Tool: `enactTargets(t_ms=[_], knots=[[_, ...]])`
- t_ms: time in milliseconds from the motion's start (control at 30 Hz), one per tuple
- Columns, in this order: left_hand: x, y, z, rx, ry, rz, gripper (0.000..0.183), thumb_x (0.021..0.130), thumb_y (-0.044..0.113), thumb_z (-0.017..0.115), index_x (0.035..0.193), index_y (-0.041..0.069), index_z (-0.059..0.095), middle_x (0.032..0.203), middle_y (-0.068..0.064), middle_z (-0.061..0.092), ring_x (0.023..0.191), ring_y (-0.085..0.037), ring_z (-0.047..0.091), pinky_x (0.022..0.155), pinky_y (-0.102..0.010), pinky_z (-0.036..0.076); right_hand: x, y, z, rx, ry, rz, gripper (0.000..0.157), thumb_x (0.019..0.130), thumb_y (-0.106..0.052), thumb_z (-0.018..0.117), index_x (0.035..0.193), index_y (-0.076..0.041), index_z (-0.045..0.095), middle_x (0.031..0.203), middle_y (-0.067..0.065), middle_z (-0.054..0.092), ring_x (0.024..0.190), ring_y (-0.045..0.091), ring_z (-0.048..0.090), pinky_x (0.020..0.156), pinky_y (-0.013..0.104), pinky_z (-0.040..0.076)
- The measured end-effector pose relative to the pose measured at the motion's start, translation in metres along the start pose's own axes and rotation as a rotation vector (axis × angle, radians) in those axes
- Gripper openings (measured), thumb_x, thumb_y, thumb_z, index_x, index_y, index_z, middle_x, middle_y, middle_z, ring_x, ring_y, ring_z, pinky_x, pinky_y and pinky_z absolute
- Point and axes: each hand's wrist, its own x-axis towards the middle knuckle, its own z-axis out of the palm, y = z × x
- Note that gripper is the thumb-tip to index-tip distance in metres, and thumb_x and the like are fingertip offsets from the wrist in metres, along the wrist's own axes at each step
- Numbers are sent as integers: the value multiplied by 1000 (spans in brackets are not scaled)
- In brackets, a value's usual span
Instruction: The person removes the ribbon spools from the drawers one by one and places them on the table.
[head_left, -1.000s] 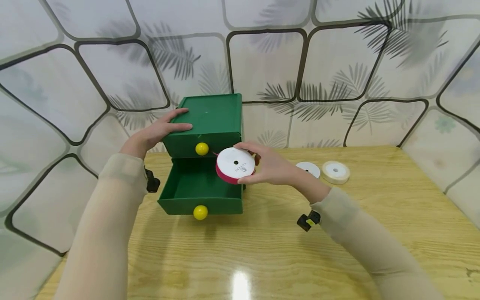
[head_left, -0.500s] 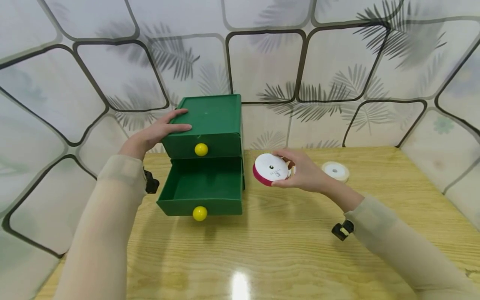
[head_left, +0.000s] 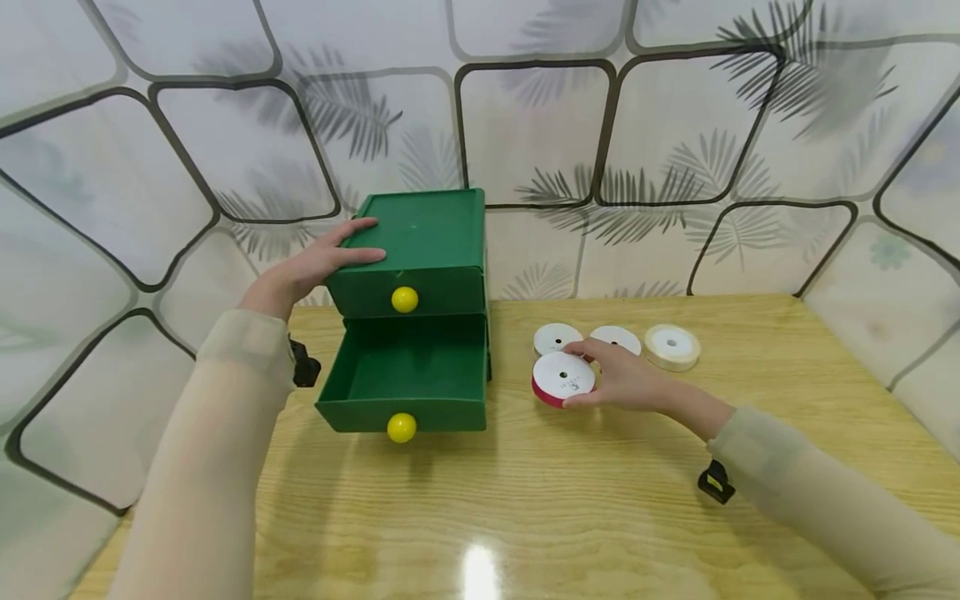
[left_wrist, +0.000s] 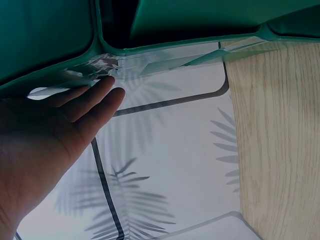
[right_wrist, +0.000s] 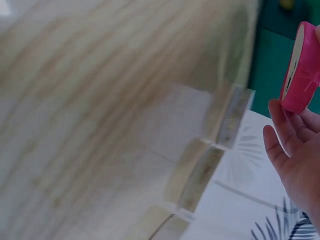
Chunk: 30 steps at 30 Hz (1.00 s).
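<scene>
The right hand (head_left: 626,379) pinches a red ribbon spool (head_left: 564,375) by its rim, thumb and fingers clamped on opposite sides, probably because that leaves the labelled face uncovered. The spool is right of the green cabinet (head_left: 431,229), towards the table's far edge; whether its underside touches wood is hard to tell. The left hand (head_left: 311,260) rests over the cabinet's upper left side, fingers straight and apart, seemingly to steady it while the lower drawer (head_left: 446,414) stands out. Two white-faced spools (head_left: 617,337) and a cream spool (head_left: 672,348) lie in a row near that far edge. The table (head_left: 450,500) is glossy, pale-grained wood, backed by leaf-patterned wall covering (head_left: 540,133).
</scene>
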Motion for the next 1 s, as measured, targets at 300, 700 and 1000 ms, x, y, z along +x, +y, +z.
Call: enactTargets(t_ms=[300,700,1000], knots=[[0,0,-1,11,-9,-5,81,94,42,61,158,28,12,161,-3,-12,143,-37,9,110,-62,17,-2,13,9,-52,-55,19,73,72,-37,86,125,5,57,112,11,63,101,25,58,86,42,47],[1,0,0,13,-4,0,81,94,42,61,158,26,13,162,-4,-11,143,-38,10,110,-61,18,1,21,20,-117,-96,29,75,69,-42,87,122,2,59,109,8,65,96,21,58,83,39,47],[1,0,0,1,-3,-7,81,94,42,61,158,27,13,162,-4,-11,142,-38,12,110,-61,19,3,18,16,-112,-121,42,77,70,-44,86,125,2,58,109,9,64,96,23,59,83,41,48]])
